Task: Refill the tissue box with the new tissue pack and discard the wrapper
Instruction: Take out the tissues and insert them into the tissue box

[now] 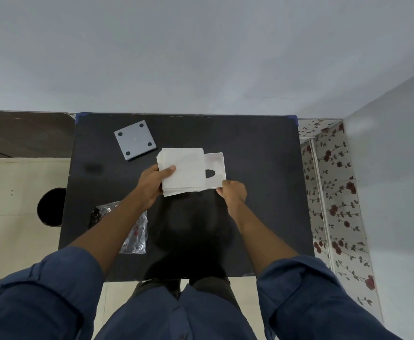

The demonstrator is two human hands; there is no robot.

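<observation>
A stack of white tissues (185,171) lies partly over a white tissue box (215,165) on the black table (257,204). The box shows a dark oval slot on its visible right part. My left hand (152,184) grips the stack's left edge, thumb on top. My right hand (233,192) pinches the box's near right corner. A grey square base plate (135,140) with dark round feet lies flat at the back left. The crinkled clear wrapper (135,231) lies near the table's left front, partly hidden under my left forearm.
The table's far edge meets a grey wall. On the left stands a pale board with a dark round hole (51,207). On the right is a flower-patterned surface (336,204).
</observation>
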